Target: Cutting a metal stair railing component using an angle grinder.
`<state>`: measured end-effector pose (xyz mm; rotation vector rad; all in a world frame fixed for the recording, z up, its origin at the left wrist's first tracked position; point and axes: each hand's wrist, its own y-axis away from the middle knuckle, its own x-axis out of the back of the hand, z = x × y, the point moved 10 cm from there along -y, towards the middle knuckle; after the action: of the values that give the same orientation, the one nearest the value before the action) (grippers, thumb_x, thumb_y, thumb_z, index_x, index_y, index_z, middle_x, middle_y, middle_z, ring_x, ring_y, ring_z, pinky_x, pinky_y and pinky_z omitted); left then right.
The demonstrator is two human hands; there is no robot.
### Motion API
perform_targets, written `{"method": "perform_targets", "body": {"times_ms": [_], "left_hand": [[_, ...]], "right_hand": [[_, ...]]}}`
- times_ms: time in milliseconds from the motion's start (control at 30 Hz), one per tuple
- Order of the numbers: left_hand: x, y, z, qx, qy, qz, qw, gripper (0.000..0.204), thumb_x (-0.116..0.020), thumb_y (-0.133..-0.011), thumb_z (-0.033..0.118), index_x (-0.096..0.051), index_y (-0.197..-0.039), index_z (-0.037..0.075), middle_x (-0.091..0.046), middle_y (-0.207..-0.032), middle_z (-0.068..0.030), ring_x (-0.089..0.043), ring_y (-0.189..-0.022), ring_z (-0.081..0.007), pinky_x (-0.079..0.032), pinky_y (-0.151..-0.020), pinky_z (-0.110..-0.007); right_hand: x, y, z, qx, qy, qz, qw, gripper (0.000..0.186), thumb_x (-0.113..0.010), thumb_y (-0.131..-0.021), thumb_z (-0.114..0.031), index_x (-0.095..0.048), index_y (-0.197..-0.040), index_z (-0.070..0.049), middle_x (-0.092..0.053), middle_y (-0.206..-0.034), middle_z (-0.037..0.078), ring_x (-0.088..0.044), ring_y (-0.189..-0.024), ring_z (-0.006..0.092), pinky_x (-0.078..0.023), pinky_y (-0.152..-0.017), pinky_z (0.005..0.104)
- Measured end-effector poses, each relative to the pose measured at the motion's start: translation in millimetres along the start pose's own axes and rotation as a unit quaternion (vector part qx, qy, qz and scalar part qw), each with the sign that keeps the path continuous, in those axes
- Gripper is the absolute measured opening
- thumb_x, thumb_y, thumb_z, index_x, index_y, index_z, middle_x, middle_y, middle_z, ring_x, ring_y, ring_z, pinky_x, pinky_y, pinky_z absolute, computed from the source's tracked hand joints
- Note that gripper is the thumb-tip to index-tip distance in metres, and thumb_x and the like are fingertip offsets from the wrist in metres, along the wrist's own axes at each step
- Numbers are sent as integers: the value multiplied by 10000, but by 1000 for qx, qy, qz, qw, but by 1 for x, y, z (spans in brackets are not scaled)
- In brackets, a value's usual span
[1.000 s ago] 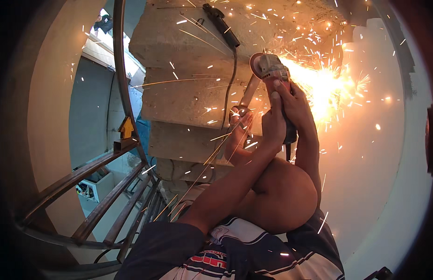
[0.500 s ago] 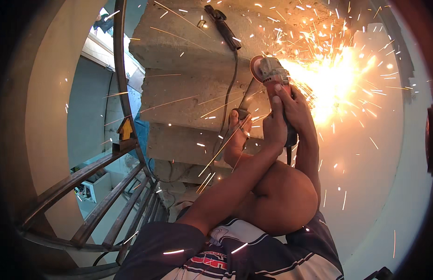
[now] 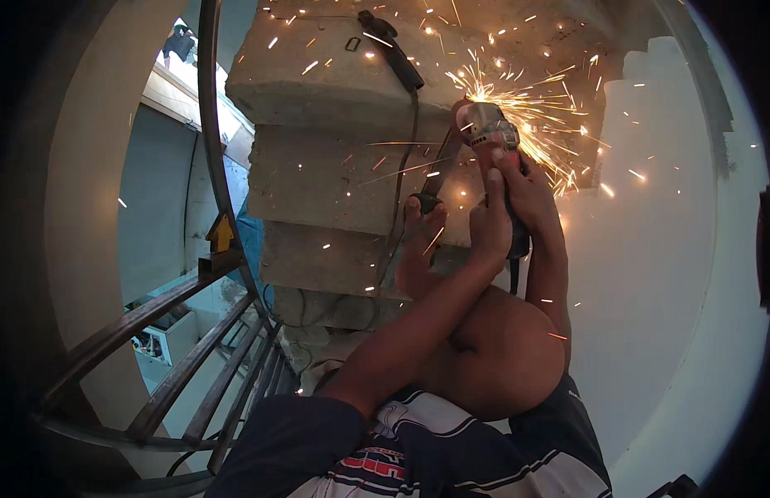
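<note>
Both my hands are wrapped around a red and black angle grinder [image 3: 489, 133], one on each side of its body. My left hand [image 3: 489, 222] grips it from the left, and my right hand [image 3: 531, 195] closes over its right side. The grinder's disc [image 3: 462, 116] meets the far end of a narrow metal bar [image 3: 442, 159] on the concrete steps. Sparks [image 3: 518, 108] spray up and to the right from there, and the exact contact is hard to make out. My bare foot [image 3: 418, 249] presses its toes on the bar's near end.
A black welding electrode holder [image 3: 391, 51] lies on an upper concrete step [image 3: 318, 91], its cable trailing down. A metal railing [image 3: 165, 303] runs along the left, carrying a yellow arrow-shaped piece [image 3: 223, 233]. A white wall [image 3: 650, 274] stands at the right.
The spark burst has shrunk and dimmed from a wide bright glare to thinner streaks close to the disc. The grinder and both hands have barely moved.
</note>
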<state>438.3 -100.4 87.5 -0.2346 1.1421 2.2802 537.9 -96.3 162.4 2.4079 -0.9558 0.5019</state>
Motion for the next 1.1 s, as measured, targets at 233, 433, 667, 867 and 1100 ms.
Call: {"method": "perform_targets", "body": {"times_ms": [233,433,667,867,1100], "left_hand": [[0,-1,-8,20,-32,-11,999,1080,-311,-907,848,-602,-1273,-125,-684,-1111,-266,-641,-1104,-336,-469,-902,-382],[-13,8,-19,78,8,-116,990,1198,-262,-870,900,-463,-1393,-158,-579,-1301,-211,-559,-1168,-268,-425,-981,-345],[-18,8,-26,80,11,-139,987,1200,-259,-859,910,-430,-1425,-133,-582,-1287,-161,-564,-1155,-236,-433,-980,-334],[-18,2,-36,83,65,-145,984,1116,-285,-890,876,-466,-1431,-83,-604,-1273,-148,-570,-1144,-206,-445,-959,-307],[-15,3,-31,85,67,-148,983,1090,-307,-903,858,-448,-1449,-74,-588,-1300,-156,-566,-1151,-204,-443,-960,-307]], "right_hand": [[8,-2,5,20,-7,17,1000,479,-685,-948,-437,-662,-1078,24,-665,-887,51,-562,-806,124,-488,-754,309],[10,3,12,10,-18,14,1000,414,-669,-984,-379,-650,-1120,12,-647,-933,10,-530,-837,90,-473,-769,274],[15,1,17,13,7,7,1000,452,-727,-917,-421,-659,-1046,8,-648,-873,51,-552,-801,125,-482,-758,310],[10,5,16,22,4,6,1000,421,-724,-926,-388,-653,-1047,9,-644,-871,48,-539,-792,118,-475,-741,302],[7,10,6,26,-29,24,999,425,-721,-933,-387,-656,-1082,6,-640,-881,15,-532,-794,104,-472,-739,286]]}}
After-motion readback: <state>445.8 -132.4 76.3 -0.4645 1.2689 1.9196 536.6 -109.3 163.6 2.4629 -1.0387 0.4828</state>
